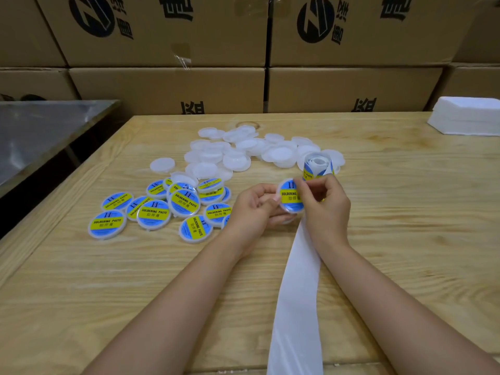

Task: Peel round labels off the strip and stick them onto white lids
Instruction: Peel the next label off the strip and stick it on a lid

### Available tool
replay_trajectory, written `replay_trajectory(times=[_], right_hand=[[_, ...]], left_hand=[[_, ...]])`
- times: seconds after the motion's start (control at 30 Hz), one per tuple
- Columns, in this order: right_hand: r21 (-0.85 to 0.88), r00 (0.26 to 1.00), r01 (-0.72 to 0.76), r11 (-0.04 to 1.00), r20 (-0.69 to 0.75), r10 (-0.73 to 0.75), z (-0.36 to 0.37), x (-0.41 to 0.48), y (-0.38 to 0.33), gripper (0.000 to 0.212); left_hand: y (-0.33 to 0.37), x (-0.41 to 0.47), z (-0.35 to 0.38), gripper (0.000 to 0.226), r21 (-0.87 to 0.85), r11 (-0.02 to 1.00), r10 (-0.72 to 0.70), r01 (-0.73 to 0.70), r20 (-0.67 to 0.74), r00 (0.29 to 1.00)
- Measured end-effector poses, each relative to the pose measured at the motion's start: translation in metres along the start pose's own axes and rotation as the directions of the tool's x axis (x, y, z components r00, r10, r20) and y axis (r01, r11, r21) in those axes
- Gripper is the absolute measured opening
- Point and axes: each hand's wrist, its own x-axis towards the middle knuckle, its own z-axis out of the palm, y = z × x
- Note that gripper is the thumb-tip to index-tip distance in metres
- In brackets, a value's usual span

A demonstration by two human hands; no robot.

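Stacked brown cartons with black printing stood behind a pale wooden counter. A steel table lay to the left of it, and a white stack sat on the counter's far right corner.

At the middle of the counter, the left hand held a lid by its left edge, fingers curled round it, with the lid tilted towards the camera. A blue-and-yellow label reading "SOLDERING PASTE" covered the lid's face. The right hand had its fingers curled, thumb and forefinger pinching the label's right edge.

The roll of unused labels rose just behind the right hand; whether that hand also gripped it could not be told. The bare white strip ran from under the right hand towards the near edge of the counter, between the two forearms.

A pile of bare lids lay beyond the hands, some overlapping. A cluster of labelled lids lay left of the left hand, label side up, several stacked on one another.
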Motion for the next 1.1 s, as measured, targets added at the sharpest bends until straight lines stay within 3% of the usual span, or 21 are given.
replay_trajectory(times=[0.13, 0.33, 0.57, 0.73, 0.87, 1.0, 1.1], right_hand=[[-0.061, 0.999, -0.006, 0.998, 0.046, 0.008, 0.001, -0.001, -0.002, 0.03], [-0.065, 0.979, 0.114, 0.991, 0.179, -0.101, 0.003, -0.006, -0.005, 0.035], [-0.021, 0.949, 0.212, 0.977, 0.241, -0.201, 0.002, -0.006, -0.003, 0.01], [0.1, 0.966, 0.037, 0.994, 0.249, -0.061, 0.0, -0.001, -0.001, 0.02], [0.226, 0.96, -0.1, 0.969, 0.276, 0.035, -0.001, 0.003, -0.001, 0.016], [0.335, 0.911, -0.335, 0.88, 0.352, 0.213, -0.002, 0.009, 0.001, 0.023], [0.412, 0.891, -0.426, 0.806, 0.346, 0.295, -0.004, 0.013, 0.0, 0.024]], left_hand=[[-0.002, 0.0, 0.001, 0.016, 0.016, 0.999, 0.041, -0.041, 0.0, 0.999], [0.0, 0.001, -0.006, 0.013, -0.12, 0.992, 0.045, -0.048, -0.03, 0.999], [0.009, 0.004, -0.022, 0.022, -0.067, 0.996, 0.053, -0.059, -0.094, 0.994], [0.012, 0.003, -0.025, 0.019, -0.029, 0.999, 0.019, -0.021, -0.071, 0.997], [0.01, 0.003, -0.024, 0.021, 0.014, 1.0, 0.011, -0.01, -0.078, 0.997], [0.009, 0.004, -0.024, 0.021, 0.038, 0.999, 0.013, -0.009, -0.096, 0.995], [0.01, 0.005, -0.02, 0.018, 0.03, 0.998, 0.056, -0.052, -0.149, 0.987]])
